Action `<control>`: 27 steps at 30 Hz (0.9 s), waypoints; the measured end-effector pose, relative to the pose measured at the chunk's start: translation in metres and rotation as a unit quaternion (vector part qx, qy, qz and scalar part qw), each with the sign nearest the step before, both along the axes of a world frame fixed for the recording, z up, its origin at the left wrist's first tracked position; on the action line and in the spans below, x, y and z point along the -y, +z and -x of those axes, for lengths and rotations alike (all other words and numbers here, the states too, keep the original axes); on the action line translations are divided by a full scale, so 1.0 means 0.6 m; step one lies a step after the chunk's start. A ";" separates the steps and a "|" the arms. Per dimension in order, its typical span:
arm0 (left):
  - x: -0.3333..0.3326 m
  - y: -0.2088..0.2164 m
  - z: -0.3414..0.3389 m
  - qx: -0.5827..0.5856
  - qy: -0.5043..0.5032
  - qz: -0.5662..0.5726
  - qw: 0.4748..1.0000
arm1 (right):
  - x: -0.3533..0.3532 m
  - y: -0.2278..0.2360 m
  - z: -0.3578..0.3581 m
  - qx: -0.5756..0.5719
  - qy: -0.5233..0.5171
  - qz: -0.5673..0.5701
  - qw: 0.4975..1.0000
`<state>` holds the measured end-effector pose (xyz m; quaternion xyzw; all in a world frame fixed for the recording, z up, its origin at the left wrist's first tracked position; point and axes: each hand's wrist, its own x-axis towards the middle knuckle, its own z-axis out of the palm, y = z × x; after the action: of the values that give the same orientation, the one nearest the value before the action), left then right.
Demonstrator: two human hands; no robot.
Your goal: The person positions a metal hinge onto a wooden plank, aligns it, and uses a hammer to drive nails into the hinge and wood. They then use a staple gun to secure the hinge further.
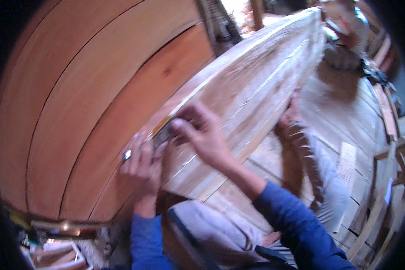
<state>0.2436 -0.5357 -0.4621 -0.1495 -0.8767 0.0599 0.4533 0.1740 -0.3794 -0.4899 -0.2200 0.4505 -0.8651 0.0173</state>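
Observation:
A long, weathered wooden piece of joined planks (256, 76), with pale lines along its seams, slopes from near my knees to the far right. At its near left edge my right hand (202, 130) pinches a small dark flat piece (164, 134) between thumb and fingers. My left hand (141, 159) lies beside it, fingers stretched forward over the edge, with its thumb close to or touching the piece. A shiny spot shows on one left finger. Blur hides the kind of the dark piece. A yellowish strip (159, 125) runs along the edge there.
A large curved wall of smooth orange-brown planks (108, 85) rises close on the left. My bent legs (211, 229) are on the plank floor (342, 117). Loose boards (373, 225) lie at the right; a tray with wood pieces (58, 257) stands lower left.

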 end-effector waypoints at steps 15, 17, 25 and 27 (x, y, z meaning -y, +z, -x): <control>0.016 0.002 -0.004 0.023 0.035 0.006 0.999 | 0.024 0.004 0.001 0.018 0.045 -0.005 0.999; 0.019 0.006 -0.008 0.024 0.046 0.016 0.999 | 0.031 0.004 0.002 0.023 0.054 -0.009 0.998; 0.010 0.004 -0.008 0.025 0.049 0.012 0.998 | 0.026 -0.001 0.003 -0.002 0.028 -0.006 1.000; 0.012 0.000 -0.007 0.021 0.051 0.007 0.998 | 0.028 -0.005 0.004 -0.010 0.014 -0.002 1.000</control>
<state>0.2479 -0.5430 -0.4620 -0.1092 -0.8920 0.0861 0.4302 0.1713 -0.3963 -0.4929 -0.2345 0.4491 -0.8618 0.0250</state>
